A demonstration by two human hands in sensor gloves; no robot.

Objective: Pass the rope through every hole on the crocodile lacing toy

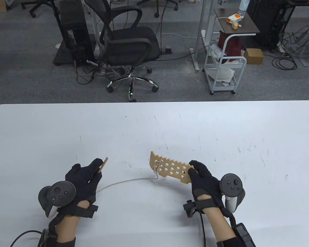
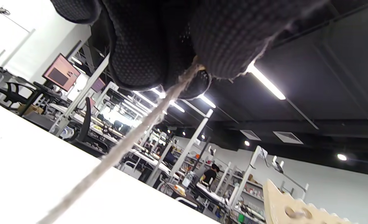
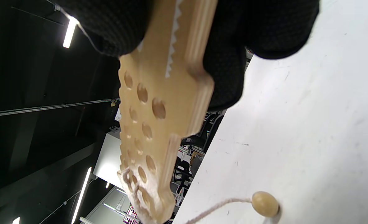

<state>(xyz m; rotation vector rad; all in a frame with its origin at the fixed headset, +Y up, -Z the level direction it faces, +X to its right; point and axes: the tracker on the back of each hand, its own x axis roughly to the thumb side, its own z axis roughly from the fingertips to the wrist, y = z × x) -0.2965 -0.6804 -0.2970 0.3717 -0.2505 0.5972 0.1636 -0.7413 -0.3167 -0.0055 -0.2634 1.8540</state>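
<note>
The wooden crocodile lacing toy [image 1: 170, 168] is lifted off the white table [image 1: 154, 123], its far end pointing left. My right hand [image 1: 194, 167] grips its near end, thumb on top. In the right wrist view the toy [image 3: 153, 124] shows several holes, with rope looped through those at its far tip [image 3: 134, 186]. A wooden bead [image 3: 264, 203] on the rope's end lies on the table below. The cream rope [image 1: 128, 182] runs left to my left hand [image 1: 96, 167], which pinches the thin wooden needle [image 1: 103, 165]. In the left wrist view the rope [image 2: 125, 143] leaves my fingers [image 2: 140, 56].
Past the table's far edge stand an office chair [image 1: 130, 49], a computer tower [image 1: 73, 31] and a white trolley [image 1: 225, 67]. Scuffed bare tabletop lies between and beyond the two hands.
</note>
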